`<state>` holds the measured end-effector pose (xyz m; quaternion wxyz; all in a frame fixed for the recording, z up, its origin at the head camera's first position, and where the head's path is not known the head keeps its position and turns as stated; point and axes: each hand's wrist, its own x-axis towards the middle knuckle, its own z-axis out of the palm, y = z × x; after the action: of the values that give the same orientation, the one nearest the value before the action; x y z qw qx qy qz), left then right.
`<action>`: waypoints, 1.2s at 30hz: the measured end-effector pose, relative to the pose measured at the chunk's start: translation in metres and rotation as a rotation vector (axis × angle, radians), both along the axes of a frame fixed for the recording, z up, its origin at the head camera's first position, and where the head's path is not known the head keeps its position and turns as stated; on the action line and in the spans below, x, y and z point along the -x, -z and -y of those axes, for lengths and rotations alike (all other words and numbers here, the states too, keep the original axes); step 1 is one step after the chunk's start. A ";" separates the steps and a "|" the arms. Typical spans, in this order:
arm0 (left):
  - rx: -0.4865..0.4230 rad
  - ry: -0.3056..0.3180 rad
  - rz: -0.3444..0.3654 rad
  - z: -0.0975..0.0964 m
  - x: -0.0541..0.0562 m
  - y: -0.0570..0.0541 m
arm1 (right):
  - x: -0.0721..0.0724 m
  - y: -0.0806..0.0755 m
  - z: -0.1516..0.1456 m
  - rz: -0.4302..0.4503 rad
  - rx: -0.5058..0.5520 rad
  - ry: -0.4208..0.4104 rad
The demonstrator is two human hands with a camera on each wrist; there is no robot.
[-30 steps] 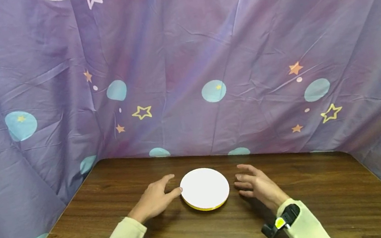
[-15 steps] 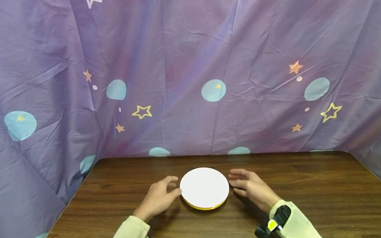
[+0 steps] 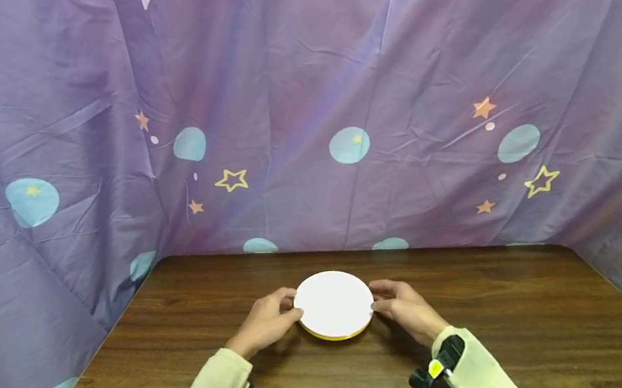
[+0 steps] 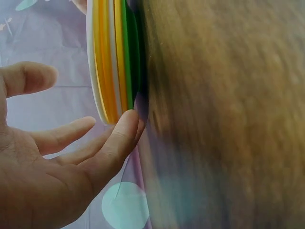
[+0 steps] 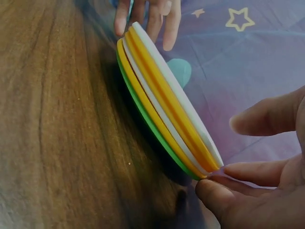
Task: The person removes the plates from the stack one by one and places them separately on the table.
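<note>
A stack of round, shallow plates (image 3: 334,303) sits on the brown wooden table, white on top. White, yellow and green edges show in the left wrist view, where the plates (image 4: 112,62) lie close together. On the left side my left hand (image 3: 266,323) has its fingertips at the stack's lower rim, its thumb apart from the plates. Opposite it, my right hand (image 3: 410,311) touches the rim with its fingertips. In the right wrist view, the thumb (image 5: 267,117) stands away from the plates. Neither hand's fingers wrap round the stack.
The wooden table (image 3: 184,311) runs back to a purple curtain (image 3: 275,106) printed with stars and blue dots, hanging behind it and at both sides. A black wrist camera (image 3: 439,365) is strapped over the right sleeve.
Both hands have moved inward, the right leftward and the left slightly rightward, until their fingers meet the rim. The stack of plates has stayed on the table.
</note>
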<state>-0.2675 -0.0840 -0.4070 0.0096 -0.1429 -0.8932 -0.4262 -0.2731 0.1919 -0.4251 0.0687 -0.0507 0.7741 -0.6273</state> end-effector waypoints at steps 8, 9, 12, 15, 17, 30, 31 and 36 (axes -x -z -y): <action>-0.005 -0.008 -0.012 -0.004 0.003 0.004 | -0.001 0.001 0.004 -0.047 -0.114 0.025; -0.009 -0.011 -0.009 -0.005 0.003 0.004 | -0.001 0.001 0.005 -0.052 -0.119 0.028; -0.016 -0.016 -0.003 -0.006 0.004 0.006 | -0.001 0.001 0.006 -0.067 -0.135 0.036; -0.019 -0.016 -0.010 -0.006 0.004 0.006 | -0.001 0.002 0.008 -0.084 -0.155 0.050; -0.018 -0.018 -0.013 -0.006 0.004 0.007 | -0.002 0.001 0.009 -0.090 -0.165 0.052; 0.008 -0.036 -0.067 -0.003 0.006 0.012 | -0.006 -0.003 0.014 -0.120 -0.269 0.010; -0.002 -0.032 -0.062 -0.002 0.007 0.012 | -0.006 -0.003 0.013 -0.117 -0.274 0.007; -0.045 -0.020 -0.017 0.000 0.009 0.013 | -0.006 -0.004 0.012 -0.118 -0.289 0.021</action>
<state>-0.2764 -0.0845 -0.4199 0.0245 -0.1374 -0.8846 -0.4450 -0.2672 0.1798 -0.4208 0.0230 -0.0689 0.8595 -0.5060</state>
